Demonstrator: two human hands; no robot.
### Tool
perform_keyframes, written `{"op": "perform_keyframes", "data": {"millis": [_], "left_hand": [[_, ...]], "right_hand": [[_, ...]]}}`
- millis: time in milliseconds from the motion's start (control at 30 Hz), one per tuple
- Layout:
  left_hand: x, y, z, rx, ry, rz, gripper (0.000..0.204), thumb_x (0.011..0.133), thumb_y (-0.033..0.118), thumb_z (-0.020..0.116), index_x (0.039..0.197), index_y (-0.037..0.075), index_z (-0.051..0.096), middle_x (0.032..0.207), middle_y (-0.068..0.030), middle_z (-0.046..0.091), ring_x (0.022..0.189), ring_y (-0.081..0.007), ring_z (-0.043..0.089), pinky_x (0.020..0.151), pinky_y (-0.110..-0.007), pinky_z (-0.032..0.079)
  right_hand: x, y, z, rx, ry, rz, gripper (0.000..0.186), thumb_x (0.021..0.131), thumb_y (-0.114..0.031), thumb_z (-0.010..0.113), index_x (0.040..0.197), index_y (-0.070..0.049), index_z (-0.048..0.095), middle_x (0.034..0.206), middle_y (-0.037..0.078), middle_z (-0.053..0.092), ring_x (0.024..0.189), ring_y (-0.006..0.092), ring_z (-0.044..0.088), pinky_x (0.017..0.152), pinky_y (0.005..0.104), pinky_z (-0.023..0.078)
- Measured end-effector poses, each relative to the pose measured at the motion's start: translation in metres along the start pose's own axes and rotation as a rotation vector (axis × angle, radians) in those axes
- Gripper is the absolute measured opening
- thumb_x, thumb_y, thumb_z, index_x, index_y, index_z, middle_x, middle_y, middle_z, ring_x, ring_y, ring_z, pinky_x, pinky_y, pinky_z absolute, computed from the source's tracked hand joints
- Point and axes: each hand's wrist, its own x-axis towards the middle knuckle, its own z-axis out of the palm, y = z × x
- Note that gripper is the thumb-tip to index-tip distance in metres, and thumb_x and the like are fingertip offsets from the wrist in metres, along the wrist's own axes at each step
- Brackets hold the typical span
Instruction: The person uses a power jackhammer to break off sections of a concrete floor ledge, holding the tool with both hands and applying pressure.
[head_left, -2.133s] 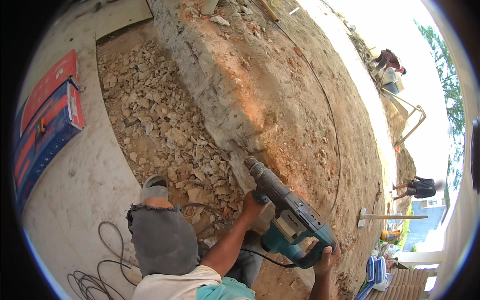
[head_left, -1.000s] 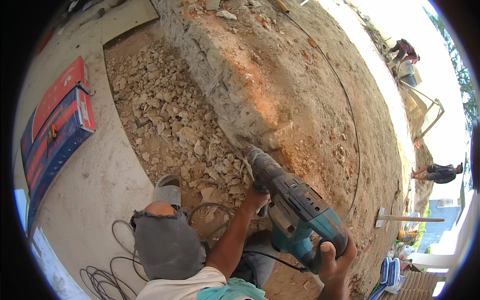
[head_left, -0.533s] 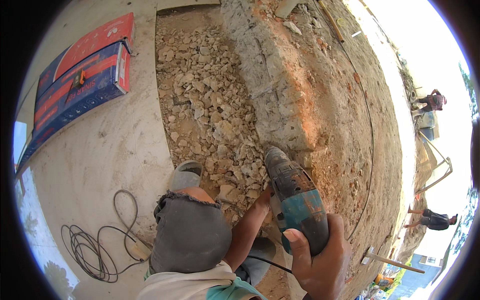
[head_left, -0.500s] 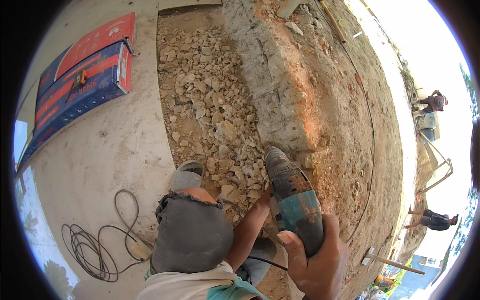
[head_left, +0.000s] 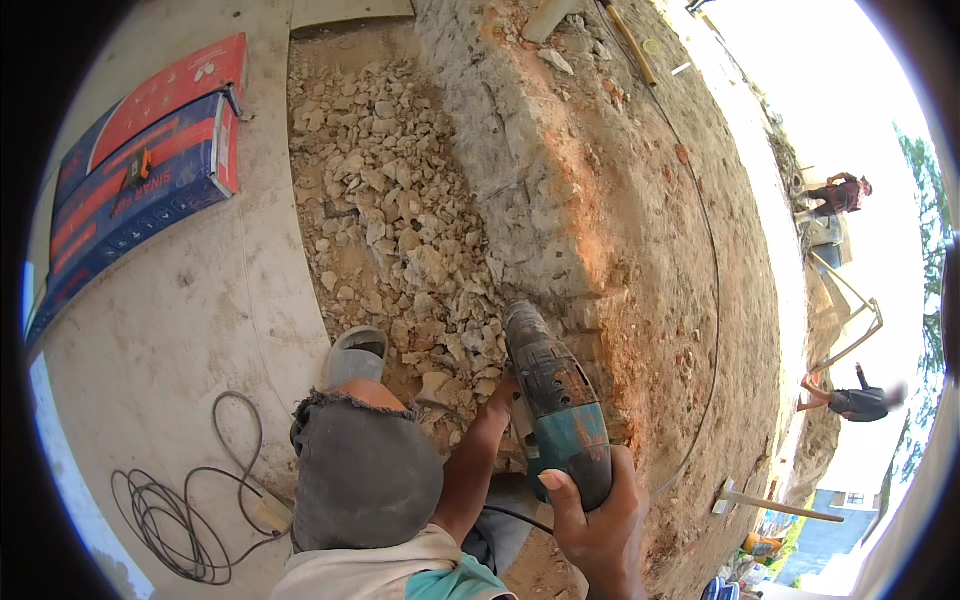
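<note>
A teal and black rotary hammer (head_left: 560, 405), smeared with reddish dirt, points away from me, its nose low beside the broken grey concrete edge (head_left: 535, 235). My right hand (head_left: 605, 525) wraps round its rear grip, thumb along the side. From the left, my left hand (head_left: 502, 395) reaches to the tool's front part and is closed on it, its fingers mostly hidden behind the body. The bit's tip cannot be made out. Broken rubble (head_left: 410, 235) fills the shallow trench just left of the nose.
A red and blue carton (head_left: 150, 160) lies on the pale floor slab (head_left: 215, 300) at left, near a coiled black cable (head_left: 170, 525). My sandalled foot (head_left: 357, 355) is beside the rubble. Right lie a long-handled hammer (head_left: 780, 507) and a cable (head_left: 712, 270); two people stand farther off.
The whole view has shifted slightly, so most things sit farther left. Both hands stay on the rotary hammer, at about the same spot. A distant person has changed arm position.
</note>
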Motion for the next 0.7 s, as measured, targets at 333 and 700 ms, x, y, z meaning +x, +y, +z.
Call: {"op": "perform_keyframes", "data": {"millis": [333, 700], "left_hand": [[0.014, -0.018, -0.030, 0.043, 0.067, 0.010, 0.026, 0.074, 0.010, 0.078, 0.097, 0.003, 0.069, 0.091, -0.0103, 0.069, 0.077, -0.0239, 0.065, 0.066, -0.042, 0.049], [-0.012, -0.018, -0.026, 0.832, 0.232, 0.186, 0.021, 0.075, 0.017, 0.077, 0.087, 0.003, 0.067, 0.077, -0.0137, 0.069, 0.071, -0.0291, 0.067, 0.063, -0.044, 0.051]], "right_hand": [[0.018, 0.071, 0.011, 0.254, 0.106, 0.043, 0.043, 0.084, -0.038, 0.076, 0.092, -0.001, 0.057, 0.070, 0.009, 0.063, 0.061, 0.0193, 0.060, 0.059, 0.0319, 0.048], [-0.009, 0.134, -0.011, 0.669, 0.153, 0.212, 0.061, 0.084, -0.052, 0.071, 0.106, 0.003, 0.057, 0.078, 0.006, 0.064, 0.070, 0.0138, 0.062, 0.064, 0.0257, 0.049]]}}
